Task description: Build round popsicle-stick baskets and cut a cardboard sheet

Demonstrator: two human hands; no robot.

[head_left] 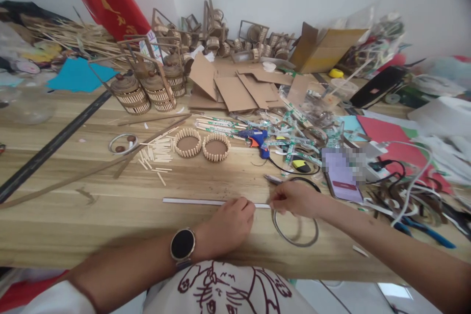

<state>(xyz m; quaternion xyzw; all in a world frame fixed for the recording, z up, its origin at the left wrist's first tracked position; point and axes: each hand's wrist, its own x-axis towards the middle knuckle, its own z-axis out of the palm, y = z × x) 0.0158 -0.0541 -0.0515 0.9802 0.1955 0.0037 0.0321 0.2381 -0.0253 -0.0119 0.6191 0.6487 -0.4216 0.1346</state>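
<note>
A narrow white strip (195, 201) lies flat along the front of the wooden table. My left hand (231, 221), with a watch on its wrist, rests over the strip's middle, its fingers curled and closed on it. At the strip's right end, my right hand (292, 198) pinches it between thumb and fingertips. Just below the right hand a loose grey loop (312, 241) lies on the table; whether it joins the strip is hidden by the fingers. A slim pen-like tool (271, 179) lies beyond the right hand.
Two round stick-walled baskets (187, 143), loose short sticks (156, 152) and a blue glue gun (259, 140) lie beyond my hands. Finished lidded baskets (130, 94) stand back left, near cardboard pieces (239, 91). To the right are a phone (340, 174) and blue-handled pliers (429, 232).
</note>
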